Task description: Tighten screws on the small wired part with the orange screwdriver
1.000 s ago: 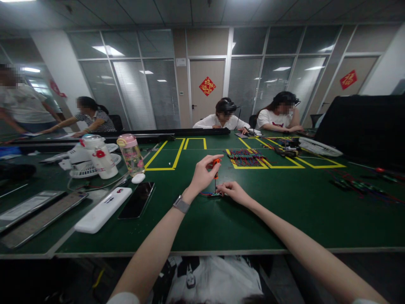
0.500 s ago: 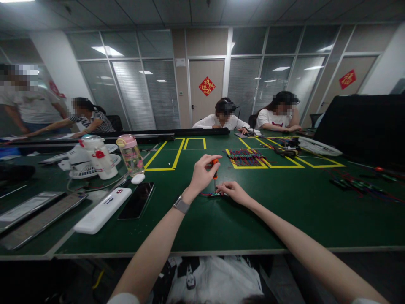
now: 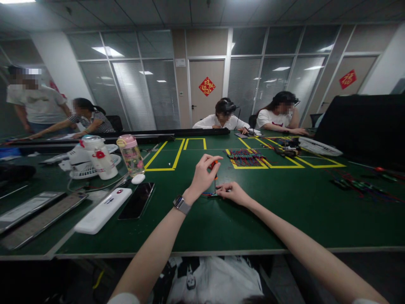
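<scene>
My left hand [image 3: 204,174] is closed around the orange and black handle of a screwdriver [image 3: 215,185], which stands upright. Its thin shaft points down at a small green circuit board [image 3: 214,194] with red and blue wires, lying on the green table. The exact spot where the tip meets the board is too small to make out. My right hand [image 3: 233,193] pinches the board's right end, its fingertips close beside the shaft.
A wired-board pile [image 3: 246,157] lies inside yellow tape beyond my hands. More boards [image 3: 357,183] lie at right. A phone [image 3: 136,201], white power bank [image 3: 103,210] and pink-lidded bottle [image 3: 130,155] are at left. Several people sit or stand around the table.
My left hand has turned about the screwdriver handle, fingers and wrist rolling so the watch face shows more. My right hand stays at the board. The standing person at left shifted right.
</scene>
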The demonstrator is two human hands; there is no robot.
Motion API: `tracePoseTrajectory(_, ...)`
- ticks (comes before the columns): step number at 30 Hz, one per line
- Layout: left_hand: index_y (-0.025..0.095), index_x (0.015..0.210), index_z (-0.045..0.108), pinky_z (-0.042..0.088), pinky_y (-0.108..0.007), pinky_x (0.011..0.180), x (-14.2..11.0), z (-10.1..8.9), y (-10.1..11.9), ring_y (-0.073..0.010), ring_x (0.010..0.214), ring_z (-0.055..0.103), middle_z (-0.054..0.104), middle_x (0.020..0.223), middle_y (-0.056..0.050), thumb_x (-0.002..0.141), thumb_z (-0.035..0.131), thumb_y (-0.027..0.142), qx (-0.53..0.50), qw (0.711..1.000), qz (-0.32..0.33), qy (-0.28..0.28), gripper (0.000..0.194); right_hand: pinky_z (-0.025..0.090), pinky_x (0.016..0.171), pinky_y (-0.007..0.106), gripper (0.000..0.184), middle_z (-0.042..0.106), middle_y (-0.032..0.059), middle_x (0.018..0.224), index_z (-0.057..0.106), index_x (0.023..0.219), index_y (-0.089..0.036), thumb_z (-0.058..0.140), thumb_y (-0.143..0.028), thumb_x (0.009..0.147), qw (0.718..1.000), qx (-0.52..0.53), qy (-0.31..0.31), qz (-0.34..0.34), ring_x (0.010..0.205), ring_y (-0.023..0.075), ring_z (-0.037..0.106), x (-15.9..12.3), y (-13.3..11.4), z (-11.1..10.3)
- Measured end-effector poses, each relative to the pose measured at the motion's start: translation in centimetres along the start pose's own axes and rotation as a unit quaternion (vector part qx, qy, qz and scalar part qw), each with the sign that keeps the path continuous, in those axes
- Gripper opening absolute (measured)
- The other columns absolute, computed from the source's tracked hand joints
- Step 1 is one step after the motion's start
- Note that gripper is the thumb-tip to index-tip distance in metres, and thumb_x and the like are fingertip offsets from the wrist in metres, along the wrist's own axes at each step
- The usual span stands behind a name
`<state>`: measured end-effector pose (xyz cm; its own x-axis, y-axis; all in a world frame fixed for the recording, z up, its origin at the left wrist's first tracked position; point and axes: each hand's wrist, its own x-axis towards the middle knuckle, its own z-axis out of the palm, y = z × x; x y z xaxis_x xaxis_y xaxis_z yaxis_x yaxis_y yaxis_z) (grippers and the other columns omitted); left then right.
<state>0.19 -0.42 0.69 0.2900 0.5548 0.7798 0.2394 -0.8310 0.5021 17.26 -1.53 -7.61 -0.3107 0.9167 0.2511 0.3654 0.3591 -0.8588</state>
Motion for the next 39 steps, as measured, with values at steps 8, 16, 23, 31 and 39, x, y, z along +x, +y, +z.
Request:
tracePoseTrajectory(8,0.022,0.118,0.061,0.050,-0.023,0.073,-0.12,-0.01,-0.04,-0.0142,0.090,0.061,0.064,0.104,-0.006,0.093,0.044,0.020,-0.042,0.999,-0.018,-0.021,0.030,0.043,0.096,0.041,0.036,0.075,0.0117,0.081,0.061,0.048,-0.019,0.069,-0.046,0.071,1.000,-0.003,0.001,0.002,0.111,0.0301,0.061,-0.06,-0.09,0.03)
tracePoseTrajectory(16,0.022,0.123,0.058,0.052,-0.023,0.073,-0.11,0.25,-0.31,-0.0122,0.082,0.062,0.063,0.102,-0.006,0.093,0.045,0.022,-0.043,0.999,-0.007,-0.028,0.033,0.044,0.097,0.040,0.035,0.075,0.0117,0.078,0.060,0.047,-0.019,0.068,-0.042,0.071,1.000,-0.004,0.007,-0.002,0.108,0.0301,0.063,0.00,0.19,0.10)
tracePoseTrajectory(23,0.023,0.115,0.063,0.051,-0.024,0.073,-0.10,0.25,-0.22,-0.0128,0.080,0.058,0.060,0.095,-0.004,0.089,0.055,0.027,0.006,1.000,0.007,-0.014,0.028,0.045,0.095,0.040,0.037,0.075,0.0115,0.076,0.060,0.048,-0.019,0.068,-0.047,0.071,1.000,-0.004,0.009,-0.004,0.108,0.0306,0.063,-0.09,-0.07,0.13)
tracePoseTrajectory(31,0.023,0.121,0.060,0.051,-0.027,0.081,0.00,0.20,-0.67,-0.0163,0.094,0.062,0.064,0.109,-0.006,0.094,0.043,0.024,-0.080,0.995,-0.047,-0.022,0.031,0.046,0.092,0.039,0.042,0.073,0.0104,0.069,0.060,0.048,-0.019,0.065,-0.053,0.073,1.000,-0.023,0.001,-0.011,0.109,0.0311,0.063,-0.11,-0.03,-0.01)
tracePoseTrajectory(39,0.023,0.117,0.062,0.051,-0.027,0.083,0.10,0.13,-0.46,-0.0155,0.094,0.063,0.065,0.109,-0.006,0.092,0.047,0.023,-0.065,0.997,-0.032,-0.024,0.029,0.044,0.095,0.039,0.044,0.074,0.0094,0.070,0.063,0.049,-0.019,0.065,-0.057,0.072,0.999,-0.023,-0.016,-0.017,0.109,0.0294,0.062,-0.10,-0.30,-0.21)
